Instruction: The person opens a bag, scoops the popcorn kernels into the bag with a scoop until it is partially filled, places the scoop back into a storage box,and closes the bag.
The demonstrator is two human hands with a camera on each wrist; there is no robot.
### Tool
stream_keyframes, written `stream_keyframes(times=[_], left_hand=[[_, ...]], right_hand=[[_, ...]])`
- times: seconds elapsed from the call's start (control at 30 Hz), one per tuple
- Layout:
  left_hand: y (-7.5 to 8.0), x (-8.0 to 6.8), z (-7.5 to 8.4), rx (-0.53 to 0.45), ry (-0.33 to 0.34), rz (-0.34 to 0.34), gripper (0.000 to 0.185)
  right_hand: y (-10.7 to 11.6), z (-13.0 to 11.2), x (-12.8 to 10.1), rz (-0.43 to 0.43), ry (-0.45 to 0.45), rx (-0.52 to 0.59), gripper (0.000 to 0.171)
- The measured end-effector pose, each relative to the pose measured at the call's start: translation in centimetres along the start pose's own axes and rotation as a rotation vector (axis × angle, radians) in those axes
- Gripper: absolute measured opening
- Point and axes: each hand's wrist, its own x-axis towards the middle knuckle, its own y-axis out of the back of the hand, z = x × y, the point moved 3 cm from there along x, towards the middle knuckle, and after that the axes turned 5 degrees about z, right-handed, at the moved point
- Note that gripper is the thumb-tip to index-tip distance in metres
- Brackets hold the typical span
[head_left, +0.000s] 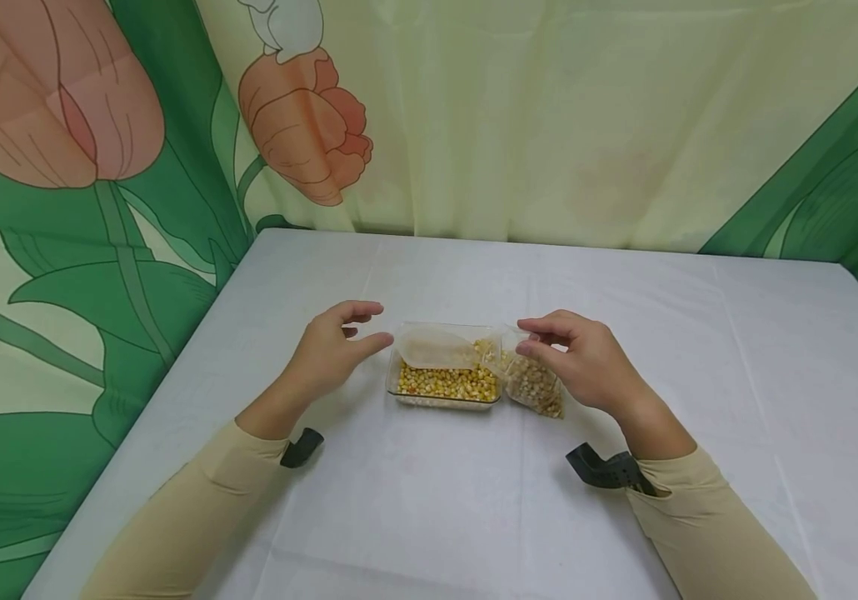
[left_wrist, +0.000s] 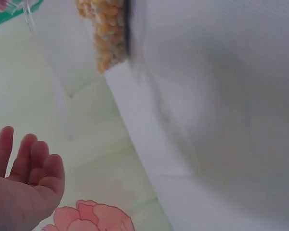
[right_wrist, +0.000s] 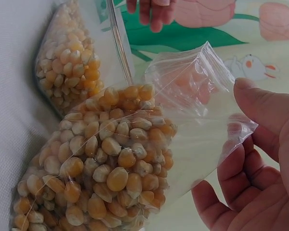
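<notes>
A white desk [head_left: 474,500] stands before a tulip-print curtain [head_left: 549,125]. The right hand [head_left: 586,367] pinches a bag [right_wrist: 106,173] of corn beside the tray [head_left: 444,400]. The left hand [head_left: 331,350] hovers left of the tray, fingers [left_wrist: 19,154] loose, touching nothing.

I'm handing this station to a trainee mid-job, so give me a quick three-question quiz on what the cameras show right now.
1. True or false: the left hand holds the clear scoop.
2. What does the right hand pinch? A) the clear container's rim B) the mouth of the zip bag of corn kernels C) nothing
3. Fill in: the clear container of yellow kernels sits on the ____ tablecloth.

Key: 1 false, it hovers open beside it; 2 B; 3 white.
</notes>
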Motion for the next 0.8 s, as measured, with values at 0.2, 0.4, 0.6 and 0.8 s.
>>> stream_keyframes(times=[0.2,0.4,0.6,0.8], left_hand=[[-0.5,-0.3,0.9,-0.073,-0.039,0.006,0.046],[-2.2,-1.0,1.9,-0.158,-0.044,-0.021,0.046],[-4.2,-1.8,3.1,-0.239,-0.035,-0.067,0.044],[-6.1,-2.5,4.3,-0.306,-0.044,-0.107,0.038]], right_hand=[[0.0,0.1,0.0,0.004,0.007,-0.002,0.027],[0.1,0.0,0.0,0.004,0.003,0.006,0.027],[0.1,0.1,0.0,0.006,0.011,0.002,0.027],[0.0,0.3,0.1,0.004,0.013,-0.004,0.027]])
